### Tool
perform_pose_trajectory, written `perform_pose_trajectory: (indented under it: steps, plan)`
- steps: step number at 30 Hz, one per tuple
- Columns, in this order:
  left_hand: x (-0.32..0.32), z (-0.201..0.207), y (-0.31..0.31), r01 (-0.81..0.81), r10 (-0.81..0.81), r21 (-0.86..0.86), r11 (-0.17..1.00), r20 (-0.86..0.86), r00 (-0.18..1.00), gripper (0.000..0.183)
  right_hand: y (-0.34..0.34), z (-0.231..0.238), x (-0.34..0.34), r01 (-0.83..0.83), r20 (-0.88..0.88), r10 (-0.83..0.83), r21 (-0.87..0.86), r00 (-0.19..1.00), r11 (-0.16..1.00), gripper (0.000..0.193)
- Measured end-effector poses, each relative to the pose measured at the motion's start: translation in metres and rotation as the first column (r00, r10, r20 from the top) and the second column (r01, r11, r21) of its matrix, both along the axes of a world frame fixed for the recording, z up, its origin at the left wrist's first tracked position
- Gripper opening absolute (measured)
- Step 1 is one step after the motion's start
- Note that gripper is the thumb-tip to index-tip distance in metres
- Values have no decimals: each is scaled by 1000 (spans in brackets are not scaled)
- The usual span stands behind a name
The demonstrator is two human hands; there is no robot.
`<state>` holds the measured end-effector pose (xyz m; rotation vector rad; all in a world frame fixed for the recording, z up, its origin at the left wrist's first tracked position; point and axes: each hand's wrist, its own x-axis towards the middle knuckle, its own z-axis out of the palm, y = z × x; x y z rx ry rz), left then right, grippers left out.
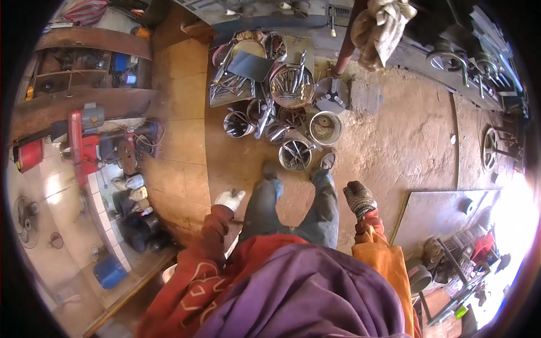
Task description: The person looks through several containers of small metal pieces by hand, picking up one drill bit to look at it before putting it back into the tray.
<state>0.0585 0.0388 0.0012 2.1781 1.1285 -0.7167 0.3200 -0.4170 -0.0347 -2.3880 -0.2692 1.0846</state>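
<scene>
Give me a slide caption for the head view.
White-gloved left hand and striped-gloved right hand apart, with buckets, drill bits and a lathe chuck ahead.

The floor (400, 124) is brown and worn. Its left section (180, 107) is smooth, with straight joints dividing it into large panels; the right side is rough and patchy. Standing close together in front of the shoes (327, 160) are a wide pale bucket (340, 133), a smaller bucket (281, 160) of metal pieces and, further left, a bucket of dark rods (239, 135). A round metal chuck (332, 93) sits just beside a flat grey block (365, 97). At lower right lies a large grey sheet (428, 219). What directly supports the rearmost trays cannot be determined.
</scene>
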Motion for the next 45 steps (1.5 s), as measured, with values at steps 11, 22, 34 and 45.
perform_pose_trajectory:
  steps: [11, 22, 34, 45]
  plan:
    - [126, -85, -27, -41, 110, -462, 886, 125, 986, 30, 84, -80, -25, -89, -38, 81, -419, 996, 903, 47]
    - [304, -142, 39, -91, 399, -433, 897, 701, 591, 24, 144, -99, -73, 181, -1, -202, -436, 979, 882, 46]
    - [403, -186, 158, 258, -608, 633, 730, 428, 668, 57, 159, -105, -60, 262, -24, -297, -409, 955, 874, 44]
    - [422, -126, 203, -86, -581, 678, 730, 682, 443, 19, 160, -115, -45, 308, -26, -343, -380, 939, 872, 43]
